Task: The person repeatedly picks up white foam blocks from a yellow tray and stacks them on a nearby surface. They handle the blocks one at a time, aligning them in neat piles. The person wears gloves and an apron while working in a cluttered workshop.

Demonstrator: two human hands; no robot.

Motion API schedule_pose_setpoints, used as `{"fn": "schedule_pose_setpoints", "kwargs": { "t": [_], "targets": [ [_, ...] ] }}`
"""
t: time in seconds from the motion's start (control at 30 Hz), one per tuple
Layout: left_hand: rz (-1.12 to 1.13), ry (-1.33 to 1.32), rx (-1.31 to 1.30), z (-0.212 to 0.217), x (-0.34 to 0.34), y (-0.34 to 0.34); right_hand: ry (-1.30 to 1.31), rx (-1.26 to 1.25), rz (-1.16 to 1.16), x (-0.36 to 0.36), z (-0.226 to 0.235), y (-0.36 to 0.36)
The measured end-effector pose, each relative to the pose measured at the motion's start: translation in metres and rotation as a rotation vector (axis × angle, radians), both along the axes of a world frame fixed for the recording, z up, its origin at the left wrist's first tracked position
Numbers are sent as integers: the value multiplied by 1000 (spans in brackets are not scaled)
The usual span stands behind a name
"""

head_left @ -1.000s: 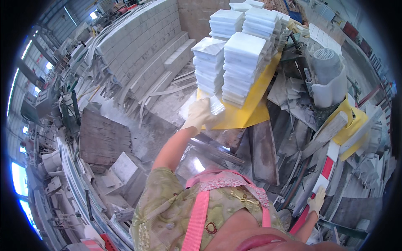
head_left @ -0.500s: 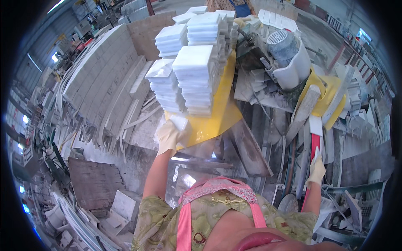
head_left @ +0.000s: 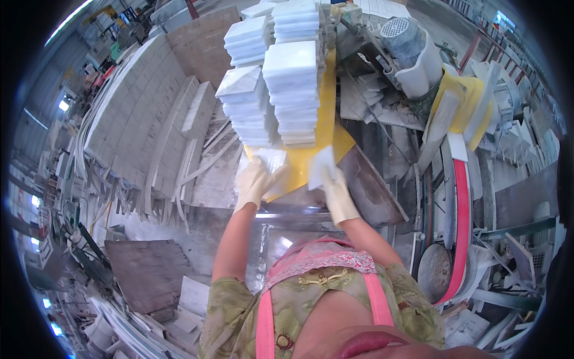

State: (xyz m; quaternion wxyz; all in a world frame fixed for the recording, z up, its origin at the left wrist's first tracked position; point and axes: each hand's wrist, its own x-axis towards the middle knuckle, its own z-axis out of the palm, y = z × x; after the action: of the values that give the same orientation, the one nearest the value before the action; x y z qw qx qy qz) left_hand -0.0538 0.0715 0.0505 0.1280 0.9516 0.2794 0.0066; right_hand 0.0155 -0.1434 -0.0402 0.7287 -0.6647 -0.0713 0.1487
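Observation:
My left hand, in a pale glove, is at the front of the tile stacks with its fingers closed at the edge of a white stone tile. My right hand, gloved likewise, grips another white tile, tilted and slightly blurred, over the yellow sheet. The two tiles are apart. Just beyond them rise tall stacks of white tiles, the left front one a little lower. How my right fingers wrap behind their tile is partly hidden.
To the right runs a red belt over a round wheel, with a white piece at its far end. Behind it stands a dusty motor. Long stone slabs line the left side. A brown board slants beside the yellow sheet.
My right hand has come from beside the red belt to the yellow sheet, carrying a white tile. My left hand stays by its tile. The whole view has shifted with my head.

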Motion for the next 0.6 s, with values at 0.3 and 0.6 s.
{"fn": "schedule_pose_setpoints", "kwargs": {
  "t": [0.3, 0.6],
  "targets": [
    [73, 18, -139, 3, 0, 2, -255, -165, 123, -52, -2, 88],
    [15, 47, -217, 10, -9, -3, -228, -586, 635, -37, 9, 78]
  ]
}}
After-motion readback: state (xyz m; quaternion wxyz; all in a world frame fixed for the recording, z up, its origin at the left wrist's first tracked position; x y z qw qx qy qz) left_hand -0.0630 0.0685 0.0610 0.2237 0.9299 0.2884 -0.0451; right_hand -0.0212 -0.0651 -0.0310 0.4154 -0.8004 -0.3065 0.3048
